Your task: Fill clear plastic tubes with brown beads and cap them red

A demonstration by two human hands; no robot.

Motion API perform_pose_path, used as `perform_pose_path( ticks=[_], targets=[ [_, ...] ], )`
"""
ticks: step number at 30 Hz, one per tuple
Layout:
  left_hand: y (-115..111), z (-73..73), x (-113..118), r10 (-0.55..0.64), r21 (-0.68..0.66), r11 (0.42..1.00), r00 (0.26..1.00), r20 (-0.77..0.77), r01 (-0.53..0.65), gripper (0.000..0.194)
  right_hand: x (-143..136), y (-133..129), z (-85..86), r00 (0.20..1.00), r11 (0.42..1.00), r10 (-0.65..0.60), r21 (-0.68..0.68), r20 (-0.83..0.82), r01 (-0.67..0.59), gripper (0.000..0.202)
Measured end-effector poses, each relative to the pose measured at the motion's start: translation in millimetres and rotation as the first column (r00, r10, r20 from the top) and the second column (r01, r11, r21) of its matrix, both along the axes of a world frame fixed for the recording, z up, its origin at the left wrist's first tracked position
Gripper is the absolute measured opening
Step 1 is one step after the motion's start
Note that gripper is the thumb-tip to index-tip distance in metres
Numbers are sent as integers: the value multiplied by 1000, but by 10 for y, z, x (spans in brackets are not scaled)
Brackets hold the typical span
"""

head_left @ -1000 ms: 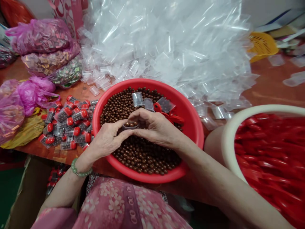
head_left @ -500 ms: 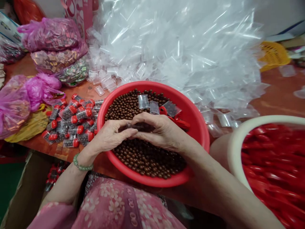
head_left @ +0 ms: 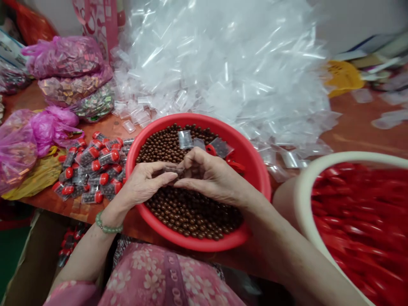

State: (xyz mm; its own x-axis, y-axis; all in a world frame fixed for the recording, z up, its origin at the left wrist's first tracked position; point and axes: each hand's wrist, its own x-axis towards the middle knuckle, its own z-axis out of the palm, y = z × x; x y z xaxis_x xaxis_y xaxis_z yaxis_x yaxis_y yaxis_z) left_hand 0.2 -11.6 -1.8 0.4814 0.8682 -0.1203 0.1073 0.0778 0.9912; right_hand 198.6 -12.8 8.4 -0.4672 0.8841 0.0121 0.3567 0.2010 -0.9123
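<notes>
A red basin (head_left: 197,245) holds many brown balls (head_left: 191,216), with a few clear sleeves (head_left: 185,139) and red caps (head_left: 235,165) lying on top. Above its middle, my left hand (head_left: 148,180) pinches a small clear packet (head_left: 173,169) with dark contents between thumb and fingers. My right hand (head_left: 208,174) is at the packet's right end, its fingers curled and thumb below; what it grips there is hidden. Left of the basin lies a pile of filled clear packets with red caps (head_left: 103,159).
Behind the basin rises a big heap of clear plastic sleeves (head_left: 223,63). A cream bucket (head_left: 302,199) of red parts stands at the right. Pink bags (head_left: 63,57) and a yellow bag (head_left: 38,176) lie at the left; a yellow basket (head_left: 344,78) sits at the back right.
The view has shifted slightly. My right hand's fingers have curled upward and drawn back a little, so more of the packet in my left hand shows.
</notes>
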Motion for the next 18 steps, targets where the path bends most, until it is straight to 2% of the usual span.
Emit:
perform_pose_path(
  ticks=[2,5,7,9,11,13,15,18],
  targets=[
    [4,29,-11,77,-27,997,997,23,-76,27,44,-59,93,994,999,38,14,99,-40,25],
    [-2,73,-20,193,-121,977,968,157,-175,25,189,-163,181,954,994,64,69,293,-88,19],
    [-22,107,-18,186,-137,978,954,236,-156,22,358,-227,171,920,995,3,95,392,-44,10],
    [-54,149,-6,126,-98,990,961,248,-105,18,565,-269,119,869,984,-150,153,471,87,6],
    [-82,194,12,83,-31,996,976,201,-78,15,757,-277,54,757,933,-347,285,554,219,9],
    [-94,232,25,91,27,995,983,161,-96,14,879,-254,1,616,891,-444,396,651,223,13],
    [-85,252,28,131,58,988,976,173,-143,15,911,-214,-32,488,887,-450,439,748,145,17],
    [-45,238,27,152,56,985,969,197,-166,17,851,-154,-65,337,905,-407,424,849,25,20]
  ],
)
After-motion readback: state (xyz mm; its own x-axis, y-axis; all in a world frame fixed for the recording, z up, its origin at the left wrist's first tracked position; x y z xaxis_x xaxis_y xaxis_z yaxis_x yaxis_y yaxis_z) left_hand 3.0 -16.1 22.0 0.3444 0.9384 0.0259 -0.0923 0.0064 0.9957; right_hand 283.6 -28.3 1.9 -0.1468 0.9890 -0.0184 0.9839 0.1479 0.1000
